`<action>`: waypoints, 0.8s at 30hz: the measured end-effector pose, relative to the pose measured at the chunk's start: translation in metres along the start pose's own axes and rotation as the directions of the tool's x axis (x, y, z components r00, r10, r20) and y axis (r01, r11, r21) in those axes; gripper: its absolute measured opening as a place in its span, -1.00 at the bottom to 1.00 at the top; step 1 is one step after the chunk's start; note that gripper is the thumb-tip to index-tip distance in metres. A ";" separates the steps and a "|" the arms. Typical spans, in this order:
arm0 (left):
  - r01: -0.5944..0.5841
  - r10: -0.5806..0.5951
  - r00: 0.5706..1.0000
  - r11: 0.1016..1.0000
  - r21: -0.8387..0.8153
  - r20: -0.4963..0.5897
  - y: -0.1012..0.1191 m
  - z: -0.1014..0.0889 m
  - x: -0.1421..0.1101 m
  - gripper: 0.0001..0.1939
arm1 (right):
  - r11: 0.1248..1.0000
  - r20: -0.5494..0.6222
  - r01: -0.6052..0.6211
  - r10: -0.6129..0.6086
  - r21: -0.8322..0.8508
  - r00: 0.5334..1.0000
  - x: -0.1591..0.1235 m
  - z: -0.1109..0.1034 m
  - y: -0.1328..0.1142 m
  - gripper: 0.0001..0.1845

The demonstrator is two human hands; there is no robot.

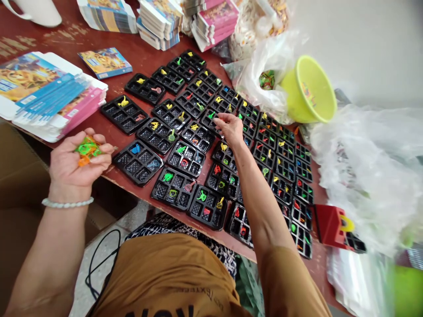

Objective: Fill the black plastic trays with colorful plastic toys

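Several black compartment trays point(137, 162) lie in rows on a dark red table point(66, 42), each holding small coloured plastic toys. My left hand point(77, 160) is cupped palm up at the table's near edge, closed loosely on a bunch of green and orange plastic pieces point(86, 149). My right hand point(230, 128) reaches over the middle trays with fingers pinched together above a tray point(211, 119); what they hold is too small to make out.
Flat printed cartons point(42, 94) are stacked at the left and more stacks point(158, 22) stand at the back. A lime green bowl point(309, 90) and clear plastic bags point(370, 171) sit at the right. A red plastic piece point(332, 226) lies near the right front.
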State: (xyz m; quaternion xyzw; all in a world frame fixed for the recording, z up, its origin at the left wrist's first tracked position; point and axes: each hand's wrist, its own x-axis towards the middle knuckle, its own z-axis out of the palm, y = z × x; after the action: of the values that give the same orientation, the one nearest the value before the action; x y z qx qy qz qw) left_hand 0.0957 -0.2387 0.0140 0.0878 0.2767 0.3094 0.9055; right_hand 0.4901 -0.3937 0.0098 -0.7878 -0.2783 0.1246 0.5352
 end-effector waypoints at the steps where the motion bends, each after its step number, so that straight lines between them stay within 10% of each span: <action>1: -0.008 0.008 1.000 1.000 0.003 0.002 0.000 -0.001 0.000 -0.79 | 1.000 -0.008 0.008 -0.008 -0.012 1.000 0.000 0.000 0.001 -0.68; 14: -0.209 0.202 0.972 0.977 0.048 0.121 0.003 -0.026 0.031 -0.79 | 0.894 -0.114 -0.113 0.179 0.434 0.977 0.030 -0.020 -0.004 -0.81; 24: -0.315 0.316 0.949 0.948 0.051 -0.001 -0.004 -0.016 0.039 -0.76 | 0.962 -0.158 0.093 -0.137 -0.258 0.978 0.081 -0.021 0.002 -0.78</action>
State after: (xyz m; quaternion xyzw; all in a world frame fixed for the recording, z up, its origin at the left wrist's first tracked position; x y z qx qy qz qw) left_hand 0.1142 -0.2183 -0.0180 0.1520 0.2710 0.4436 0.8406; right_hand 0.5670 -0.3645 0.0242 -0.8391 -0.2892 -0.0123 0.4606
